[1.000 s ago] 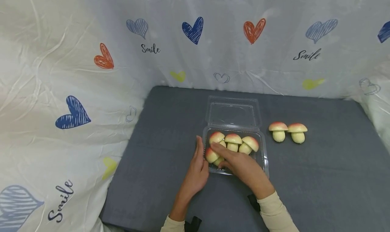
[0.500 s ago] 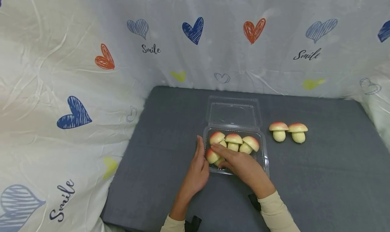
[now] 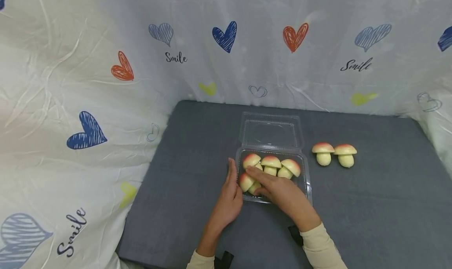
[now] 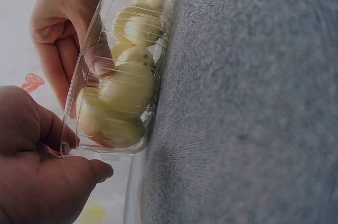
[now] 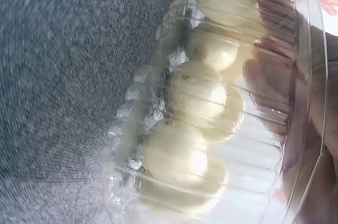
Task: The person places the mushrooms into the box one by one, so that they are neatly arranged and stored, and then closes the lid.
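The right hand (image 3: 284,190) reaches into the box (image 3: 308,180) from its front right, with its grip part-closed on the front-left mushroom (image 3: 245,182). The forefinger stretches over to the mushroom's far side, near the cap, while the thumb comes in by the stem. In the left wrist view the thumb tip shows through the clear plastic, against a pale mushroom, with the other fingers bent beyond it. How firmly this grip presses cannot be told.

The left hand (image 3: 229,202) has a loose, spread grip: in the head view its fingers run nearly straight along the outside of the box's left wall. The left wrist view shows a fingertip at a corner of the rim and the thumb standing apart from it; whether the two pinch the plastic is unclear.

Behind the held mushroom, the back-left mushroom (image 3: 251,160), middle mushroom (image 3: 270,162) and back-right mushroom (image 3: 291,167) lie in a row inside the box, the last one tilted. The lid (image 3: 271,130) is folded back on the desk (image 3: 183,175). To the right of the box, two loose mushrooms (image 3: 323,153) lie side by side, caps away from the person.
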### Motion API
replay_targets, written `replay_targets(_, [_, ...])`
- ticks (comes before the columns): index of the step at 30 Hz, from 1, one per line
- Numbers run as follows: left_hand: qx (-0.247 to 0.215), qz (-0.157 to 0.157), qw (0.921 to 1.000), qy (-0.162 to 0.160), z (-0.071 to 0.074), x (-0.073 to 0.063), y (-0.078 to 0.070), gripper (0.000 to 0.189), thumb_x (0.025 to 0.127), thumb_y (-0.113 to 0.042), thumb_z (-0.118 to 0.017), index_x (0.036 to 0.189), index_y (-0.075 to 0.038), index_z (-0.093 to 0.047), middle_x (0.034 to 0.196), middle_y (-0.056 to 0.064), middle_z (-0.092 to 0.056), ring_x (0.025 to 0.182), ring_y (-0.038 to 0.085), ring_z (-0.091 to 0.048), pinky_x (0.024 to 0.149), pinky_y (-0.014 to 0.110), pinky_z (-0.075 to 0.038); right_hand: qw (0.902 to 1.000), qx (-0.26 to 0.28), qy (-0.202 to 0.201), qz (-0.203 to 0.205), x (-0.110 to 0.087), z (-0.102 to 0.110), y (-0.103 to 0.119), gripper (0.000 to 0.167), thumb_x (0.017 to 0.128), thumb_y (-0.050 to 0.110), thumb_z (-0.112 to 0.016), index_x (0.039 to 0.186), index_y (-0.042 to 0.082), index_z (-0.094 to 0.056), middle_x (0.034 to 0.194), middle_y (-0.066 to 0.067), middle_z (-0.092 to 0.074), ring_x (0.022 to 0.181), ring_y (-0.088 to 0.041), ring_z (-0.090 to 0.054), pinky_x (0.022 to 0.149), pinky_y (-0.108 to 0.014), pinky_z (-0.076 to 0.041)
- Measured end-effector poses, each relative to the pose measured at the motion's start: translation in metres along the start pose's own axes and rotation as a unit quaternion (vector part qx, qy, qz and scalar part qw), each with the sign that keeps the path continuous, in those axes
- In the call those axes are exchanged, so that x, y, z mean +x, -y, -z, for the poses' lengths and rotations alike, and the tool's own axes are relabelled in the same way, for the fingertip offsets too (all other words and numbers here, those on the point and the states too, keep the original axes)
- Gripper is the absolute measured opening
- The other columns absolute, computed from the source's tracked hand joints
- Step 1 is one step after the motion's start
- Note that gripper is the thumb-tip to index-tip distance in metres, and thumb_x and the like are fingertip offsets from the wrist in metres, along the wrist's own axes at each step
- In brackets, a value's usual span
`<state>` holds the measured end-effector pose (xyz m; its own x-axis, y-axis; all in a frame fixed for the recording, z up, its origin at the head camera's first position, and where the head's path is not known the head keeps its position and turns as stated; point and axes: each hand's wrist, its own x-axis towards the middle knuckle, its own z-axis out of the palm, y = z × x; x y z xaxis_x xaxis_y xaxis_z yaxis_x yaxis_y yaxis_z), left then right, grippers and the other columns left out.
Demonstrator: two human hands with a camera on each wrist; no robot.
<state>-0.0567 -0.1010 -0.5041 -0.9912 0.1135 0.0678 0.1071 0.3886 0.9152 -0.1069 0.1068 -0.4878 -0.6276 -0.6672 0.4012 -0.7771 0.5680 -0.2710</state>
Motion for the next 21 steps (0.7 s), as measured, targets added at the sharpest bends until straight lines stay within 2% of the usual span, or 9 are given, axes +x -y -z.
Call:
replay_targets(5, [-0.003, -0.003, 1.0000, -0.002, -0.001, 0.000, 0.001, 0.076, 0.107, 0.006, -0.036, 0.169, -0.006, 0.005, 0.176, 0.001, 0.011, 0.162, 0.018, 0.002, 0.127, 0.049, -0.014, 0.9998, 0.021, 0.005, -0.006, -0.001, 0.004, -0.002, 0.076, 0.085, 0.027, -0.088, 0.154, 0.020, -0.058, 0.149, 0.003, -0.063, 0.089, -0.010, -0.076, 0.077, -0.030, -0.060])
replay_targets(7, [-0.004, -0.003, 1.0000, -0.002, 0.000, 0.000, 0.000, 0.075, 0.107, 0.006, -0.036, 0.169, -0.006, 0.005, 0.176, 0.001, 0.011, 0.162, 0.017, 0.003, 0.128, 0.049, -0.015, 0.9994, 0.031, 0.000, -0.013, -0.001, 0.006, -0.003, 0.073, 0.086, 0.024, -0.088, 0.152, 0.020, -0.060, 0.138, 0.002, -0.071, 0.085, -0.010, -0.076, 0.073, -0.030, -0.060])
replay_targets(11, [-0.006, -0.001, 1.0000, 0.000, 0.000, -0.001, -0.001, 0.075, 0.107, 0.006, -0.035, 0.169, -0.007, 0.005, 0.176, 0.000, 0.012, 0.162, 0.016, 0.004, 0.128, 0.050, -0.014, 0.9989, 0.038, -0.018, -0.020, -0.001, 0.012, -0.009, 0.065, 0.088, 0.021, -0.087, 0.148, 0.019, -0.064, 0.129, 0.000, -0.076, 0.087, -0.012, -0.076, 0.073, -0.033, -0.060])
replay_targets(13, [-0.006, -0.001, 1.0000, 0.001, 0.000, -0.001, -0.002, 0.075, 0.107, 0.006, -0.035, 0.169, -0.007, 0.005, 0.176, 0.000, 0.012, 0.162, 0.016, 0.003, 0.128, 0.050, -0.014, 0.9987, 0.033, -0.032, -0.021, -0.002, 0.015, -0.013, 0.062, 0.087, 0.020, -0.087, 0.146, 0.019, -0.066, 0.134, 0.001, -0.073, 0.090, -0.012, -0.076, 0.074, -0.035, -0.060])
replay_targets(14, [-0.006, -0.001, 1.0000, 0.001, 0.000, -0.001, -0.002, 0.075, 0.107, 0.006, -0.035, 0.169, -0.008, 0.006, 0.176, 0.000, 0.012, 0.162, 0.016, 0.003, 0.128, 0.050, -0.014, 0.9985, 0.031, -0.038, -0.022, -0.003, 0.017, -0.015, 0.062, 0.087, 0.020, -0.088, 0.145, 0.018, -0.066, 0.133, 0.001, -0.074, 0.088, -0.011, -0.075, 0.073, -0.035, -0.060])
replay_targets(16, [-0.003, 0.000, 1.0000, -0.001, 0.000, -0.001, -0.001, 0.076, 0.106, 0.006, -0.036, 0.169, -0.008, 0.005, 0.176, -0.001, 0.011, 0.162, 0.016, 0.003, 0.128, 0.050, -0.015, 0.9979, 0.023, -0.054, -0.027, -0.006, 0.020, -0.019, 0.065, 0.085, 0.018, -0.089, 0.145, 0.020, -0.067, 0.121, 0.003, -0.077, 0.076, -0.008, -0.071, 0.068, -0.036, -0.058])
replay_targets(19, [0.000, -0.001, 1.0000, -0.002, -0.001, -0.001, -0.001, 0.077, 0.106, 0.007, -0.036, 0.169, -0.008, 0.005, 0.176, -0.001, 0.011, 0.162, 0.016, 0.002, 0.128, 0.050, -0.015, 0.9968, 0.021, -0.069, -0.036, -0.009, 0.027, -0.026, 0.068, 0.085, 0.017, -0.088, 0.149, 0.024, -0.064, 0.122, 0.003, -0.077, 0.059, -0.003, -0.058, 0.061, -0.035, -0.055])
replay_targets(21, [0.001, -0.002, 1.0000, -0.004, -0.001, -0.001, -0.001, 0.077, 0.106, 0.007, -0.036, 0.169, -0.008, 0.005, 0.176, 0.000, 0.011, 0.162, 0.016, 0.002, 0.128, 0.049, -0.015, 0.9960, 0.019, -0.078, -0.040, -0.011, 0.032, -0.031, 0.062, 0.092, 0.022, -0.083, 0.151, 0.024, -0.062, 0.125, 0.003, -0.076, 0.054, -0.003, -0.051, 0.057, -0.035, -0.052])
